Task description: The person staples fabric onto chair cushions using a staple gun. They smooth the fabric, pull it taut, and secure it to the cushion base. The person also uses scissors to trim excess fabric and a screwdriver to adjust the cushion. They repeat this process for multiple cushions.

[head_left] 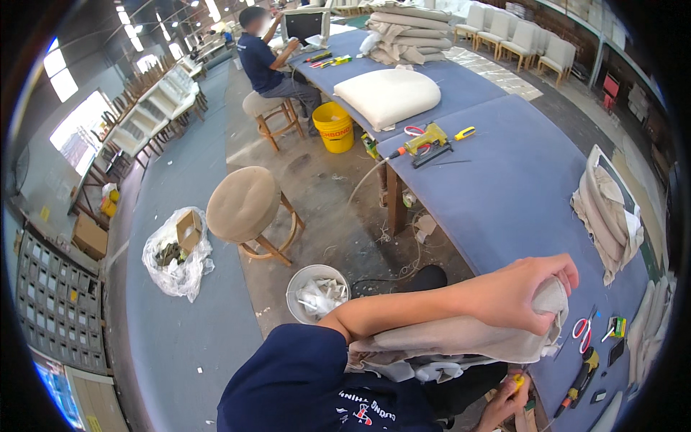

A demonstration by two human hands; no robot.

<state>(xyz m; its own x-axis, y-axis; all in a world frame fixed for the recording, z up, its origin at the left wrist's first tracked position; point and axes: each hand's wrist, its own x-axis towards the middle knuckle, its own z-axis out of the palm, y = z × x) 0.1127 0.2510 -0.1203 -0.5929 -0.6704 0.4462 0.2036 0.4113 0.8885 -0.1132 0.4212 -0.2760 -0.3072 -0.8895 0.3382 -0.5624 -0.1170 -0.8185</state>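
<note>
A beige upholstered piece (461, 338), its fabric loose and folded, lies across my lap beside the table. My left hand (525, 291) is closed around its upper corner, thumb on the near side and fingers over the far edge. Lower down, next to the table's edge, my right hand (505, 405) is closed on a yellow-handled tool (518, 381); the tool's working end is hidden. Red-handled scissors (581, 333) and a yellow and black staple gun (581, 378) lie on the table to the right.
The blue-topped table (518, 187) carries another staple gun (430, 140), a pale cushion (389, 95) and a fabric-covered frame (610, 212). A white bucket (291, 295) of scraps and a round stool (245, 205) stand left. Beyond, a person (270, 61) sits working near a yellow bucket (333, 128).
</note>
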